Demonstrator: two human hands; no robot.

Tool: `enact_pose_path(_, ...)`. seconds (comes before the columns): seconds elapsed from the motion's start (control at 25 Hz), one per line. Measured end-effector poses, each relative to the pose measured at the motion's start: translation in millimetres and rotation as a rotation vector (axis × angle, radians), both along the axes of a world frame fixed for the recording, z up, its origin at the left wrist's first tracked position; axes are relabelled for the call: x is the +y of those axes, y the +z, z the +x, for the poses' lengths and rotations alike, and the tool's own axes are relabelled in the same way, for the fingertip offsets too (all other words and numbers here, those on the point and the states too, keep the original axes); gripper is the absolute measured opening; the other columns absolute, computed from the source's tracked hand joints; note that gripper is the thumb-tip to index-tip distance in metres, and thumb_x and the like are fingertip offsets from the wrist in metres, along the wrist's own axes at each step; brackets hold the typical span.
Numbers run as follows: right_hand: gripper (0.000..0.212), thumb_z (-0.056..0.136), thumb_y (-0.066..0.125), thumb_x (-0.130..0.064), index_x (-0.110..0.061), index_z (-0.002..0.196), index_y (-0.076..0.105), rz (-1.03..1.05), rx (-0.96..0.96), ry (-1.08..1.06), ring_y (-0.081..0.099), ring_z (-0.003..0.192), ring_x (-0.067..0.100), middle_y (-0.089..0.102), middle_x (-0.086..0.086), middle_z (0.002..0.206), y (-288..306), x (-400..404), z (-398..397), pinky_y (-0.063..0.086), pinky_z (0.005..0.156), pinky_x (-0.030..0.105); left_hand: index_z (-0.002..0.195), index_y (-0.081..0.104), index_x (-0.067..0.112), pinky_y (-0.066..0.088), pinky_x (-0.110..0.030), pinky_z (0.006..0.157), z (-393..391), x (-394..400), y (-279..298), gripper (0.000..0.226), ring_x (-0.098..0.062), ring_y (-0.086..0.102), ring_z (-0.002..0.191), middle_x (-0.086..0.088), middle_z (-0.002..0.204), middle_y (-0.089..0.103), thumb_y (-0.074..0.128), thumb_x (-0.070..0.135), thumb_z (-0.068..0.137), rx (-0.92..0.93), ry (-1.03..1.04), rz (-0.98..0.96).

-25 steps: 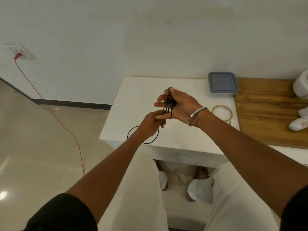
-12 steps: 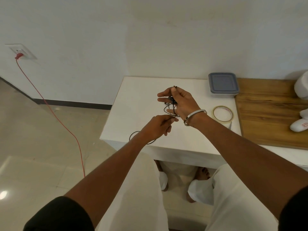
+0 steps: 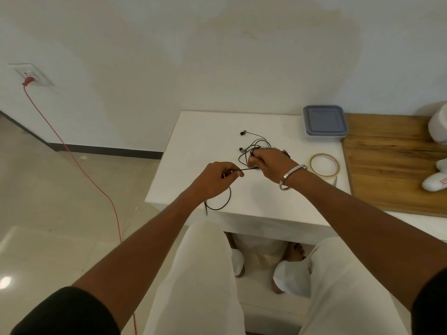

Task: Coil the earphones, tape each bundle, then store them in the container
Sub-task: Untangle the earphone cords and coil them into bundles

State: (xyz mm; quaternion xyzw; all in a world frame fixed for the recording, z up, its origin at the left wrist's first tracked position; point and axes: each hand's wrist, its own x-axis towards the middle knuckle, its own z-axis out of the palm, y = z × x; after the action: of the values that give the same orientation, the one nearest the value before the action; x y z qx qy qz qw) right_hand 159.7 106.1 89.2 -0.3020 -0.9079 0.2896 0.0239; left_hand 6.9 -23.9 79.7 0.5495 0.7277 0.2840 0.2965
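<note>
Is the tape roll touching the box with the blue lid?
Apart. The head view shows bare white table between the tape roll and the box.

A: Colours, quick?
B: Earphones (image 3: 254, 147) black cord, mid-frame, buds black w/ silver tips. Table (image 3: 193, 151) plain white. Container (image 3: 324, 123) upper right: slate-blue lid, clear base.
A: Tape?
B: Tape roll (image 3: 324, 164) pale yellowish, translucent, reddish tint on inner rim. Board (image 3: 391, 165) at right is brown wood grain w/ darker streaks.
A: Rest?
B: Bracelet (image 3: 291, 176) silver. Red cable (image 3: 72, 155) at left, red plug, white socket. Wall white, floor beige, skirting dark. Trousers off-white, sleeves black.
</note>
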Motion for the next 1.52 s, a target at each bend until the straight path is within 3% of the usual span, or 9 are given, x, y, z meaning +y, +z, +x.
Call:
enact_pose_path(0.2,0.035,0.101,0.024,-0.034,-0.029,0.082,0.053,0.078,-0.198,0.023,0.052,0.091,0.007,0.063,-0.014,0.092,-7.1,1.9,6.8,0.016,0.107,0.06,0.099,0.073,0.023,0.043,-0.024,0.06,-12.0,6.1,8.3,0.017,-0.004,0.05,0.055,0.002,0.082,0.069,0.058,0.028,0.094,0.009,0.038,0.026)
enact_pose_path(0.32,0.038,0.099,0.028,-0.043,-0.022,0.085,0.057,0.111,-0.194,0.066,0.055,0.086,0.014,0.06,-0.008,0.084,-7.0,-2.9,4.9,0.032,0.094,0.047,0.098,0.072,0.025,0.049,-0.036,0.069,-17.0,9.5,11.7,0.016,-0.023,0.06,0.073,-0.001,0.086,0.071,0.058,0.032,0.094,0.044,0.017,0.06)
enact_pose_path(0.56,0.031,0.098,0.042,-0.033,-0.017,0.084,0.064,-0.228,-0.171,0.186,0.067,0.082,0.011,0.071,-0.005,0.085,1.9,-13.3,-1.0,0.049,0.085,0.03,0.096,0.072,0.032,0.048,-0.034,0.07,-23.7,15.2,12.7,0.013,-0.02,0.056,0.073,0.006,0.087,0.072,0.062,0.039,0.09,0.016,0.034,0.15)
enact_pose_path(0.68,0.035,0.1,0.039,-0.032,-0.015,0.084,0.064,-0.559,-0.039,0.166,0.071,0.087,0.013,0.074,0.0,0.086,13.8,-24.1,-3.7,0.043,0.096,0.031,0.096,0.073,0.027,0.046,-0.028,0.068,-19.4,13.8,9.0,0.014,-0.015,0.055,0.07,0.015,0.081,0.069,0.061,0.033,0.093,-0.041,0.068,0.166)
enact_pose_path(0.84,0.036,0.1,0.037,-0.041,-0.017,0.086,0.06,-0.872,0.171,0.085,0.069,0.099,0.02,0.072,0.008,0.093,30.8,-30.4,-6.6,0.043,0.083,0.037,0.095,0.068,0.033,0.051,-0.029,0.077,-14.1,7.6,-7.1,0.021,-0.021,0.062,0.08,0.005,0.085,0.069,0.051,0.021,0.098,-0.172,0.086,0.163)
enact_pose_path(1.0,0.035,0.1,0.037,-0.038,-0.014,0.087,0.058,-1.096,0.372,0.02,0.066,0.099,0.028,0.068,0.013,0.093,36.3,-31.8,-11.6,0.049,0.084,0.048,0.084,0.062,0.026,0.047,-0.021,0.069,-5.0,4.9,-18.2,0.027,-0.003,0.059,0.066,0.01,0.073,0.064,0.046,0.01,0.099,-0.153,0.123,0.046)
enact_pose_path(1.16,0.032,0.099,0.041,-0.033,-0.012,0.086,0.061,-1.343,0.621,-0.107,0.066,0.096,0.033,0.066,0.009,0.086,38.6,-30.8,-17.0,0.043,0.09,0.062,0.085,0.062,0.019,0.048,-0.031,0.065,7.1,6.9,-27.9,0.028,-0.017,0.058,0.064,-0.002,0.071,0.063,0.039,0.015,0.102,-0.316,0.145,-0.049)
enact_pose_path(1.32,0.035,0.101,0.037,-0.034,-0.015,0.084,0.062,-1.334,0.765,-0.217,0.066,0.102,0.03,0.068,0.006,0.087,40.6,-25.7,-20.9,0.045,0.089,0.063,0.091,0.06,0.038,0.052,-0.026,0.06,23.3,6.7,-27.0,0.026,-0.011,0.055,0.054,-0.001,0.068,0.06,0.04,0.027,0.104,-0.311,0.052,-0.083)
enact_pose_path(1.52,0.034,0.1,0.037,-0.038,-0.02,0.087,0.063,-1.116,0.825,-0.316,0.067,0.106,0.024,0.072,0.001,0.096,35.1,-22.1,-20.6,0.042,0.093,0.059,0.109,0.061,0.032,0.043,-0.022,0.053,37.6,10.8,-24.0,0.023,-0.008,0.047,0.051,0.002,0.063,0.056,0.038,0.035,0.103,-0.239,0.023,-0.101)
